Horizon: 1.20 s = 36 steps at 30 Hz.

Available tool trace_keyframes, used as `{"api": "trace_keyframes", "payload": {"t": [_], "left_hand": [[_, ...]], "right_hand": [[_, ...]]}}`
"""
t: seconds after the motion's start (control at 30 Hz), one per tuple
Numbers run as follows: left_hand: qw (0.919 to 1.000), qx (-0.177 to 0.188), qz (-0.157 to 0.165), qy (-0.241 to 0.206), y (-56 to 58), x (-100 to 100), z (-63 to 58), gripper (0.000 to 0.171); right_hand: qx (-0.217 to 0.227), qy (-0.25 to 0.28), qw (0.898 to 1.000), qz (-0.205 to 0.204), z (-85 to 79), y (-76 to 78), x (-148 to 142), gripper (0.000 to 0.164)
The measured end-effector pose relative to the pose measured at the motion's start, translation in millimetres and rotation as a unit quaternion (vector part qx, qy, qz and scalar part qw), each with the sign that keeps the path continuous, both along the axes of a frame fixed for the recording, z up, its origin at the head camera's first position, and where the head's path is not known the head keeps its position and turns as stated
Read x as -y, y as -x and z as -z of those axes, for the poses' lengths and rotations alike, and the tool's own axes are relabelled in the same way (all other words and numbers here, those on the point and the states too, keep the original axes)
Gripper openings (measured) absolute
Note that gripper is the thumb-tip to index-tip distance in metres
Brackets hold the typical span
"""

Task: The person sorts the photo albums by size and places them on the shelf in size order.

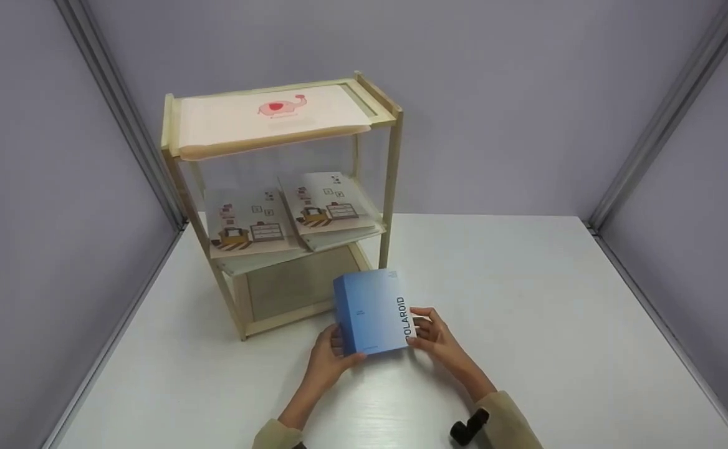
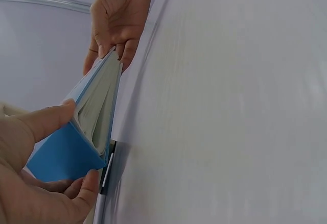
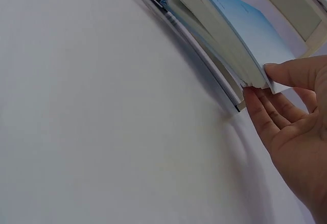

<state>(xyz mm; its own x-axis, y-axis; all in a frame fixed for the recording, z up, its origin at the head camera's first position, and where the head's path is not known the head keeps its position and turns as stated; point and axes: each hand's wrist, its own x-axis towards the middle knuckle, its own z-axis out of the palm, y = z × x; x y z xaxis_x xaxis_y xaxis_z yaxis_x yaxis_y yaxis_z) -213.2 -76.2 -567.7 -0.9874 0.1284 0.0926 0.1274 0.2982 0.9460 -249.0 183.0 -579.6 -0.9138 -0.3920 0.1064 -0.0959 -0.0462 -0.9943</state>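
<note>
A blue photo album with "POLAROID" lettered on its cover is held between both hands in front of the rack. My left hand grips its spine side, the thumb on the front cover and the other fingers underneath. My right hand pinches the opposite edge at the near corner, thumb on top. In the left wrist view the album's plain blue spine faces me, and pale inner pages fan slightly between the covers. The right wrist view shows the page block from its end.
A wooden rack stands at the back left. On its top lies a pale sheet with a pink elephant; its middle tier bears two printed booklets side by side. A white table lies beneath, with walls around it. A black device sits at the right sleeve.
</note>
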Motion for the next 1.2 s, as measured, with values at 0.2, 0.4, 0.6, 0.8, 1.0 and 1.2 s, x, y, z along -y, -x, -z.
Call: {"api": "trace_keyframes", "payload": {"t": [0.2, 0.4, 0.6, 0.8, 1.0, 1.2], "left_hand": [[0.9997, 0.018, 0.013, -0.009, -1.6, 6.7, -2.8, 0.095], [0.9994, 0.028, 0.020, -0.001, -4.0, 14.9, -3.8, 0.090], [0.9988, 0.045, 0.013, 0.016, -2.6, 19.3, -2.5, 0.090], [0.9982, 0.058, 0.009, 0.016, -1.8, 24.0, -0.4, 0.092], [0.9978, 0.061, 0.011, 0.024, -1.6, 28.9, -0.8, 0.092], [0.9975, 0.064, 0.014, 0.026, -1.7, 32.9, -0.2, 0.088]], "right_hand": [[-0.006, 0.008, 1.000, -0.013, -0.7, 0.1, 2.8, 0.059], [-0.008, 0.002, 1.000, -0.023, -0.1, 1.4, 9.5, 0.057], [-0.001, -0.021, 1.000, -0.017, 1.5, 3.0, 15.4, 0.058], [-0.002, -0.015, 1.000, -0.025, 3.0, 4.2, 21.1, 0.058], [0.004, -0.019, 0.999, -0.027, 5.9, 2.3, 25.5, 0.059], [0.013, -0.024, 0.999, -0.029, 6.6, 3.5, 29.6, 0.059]]}}
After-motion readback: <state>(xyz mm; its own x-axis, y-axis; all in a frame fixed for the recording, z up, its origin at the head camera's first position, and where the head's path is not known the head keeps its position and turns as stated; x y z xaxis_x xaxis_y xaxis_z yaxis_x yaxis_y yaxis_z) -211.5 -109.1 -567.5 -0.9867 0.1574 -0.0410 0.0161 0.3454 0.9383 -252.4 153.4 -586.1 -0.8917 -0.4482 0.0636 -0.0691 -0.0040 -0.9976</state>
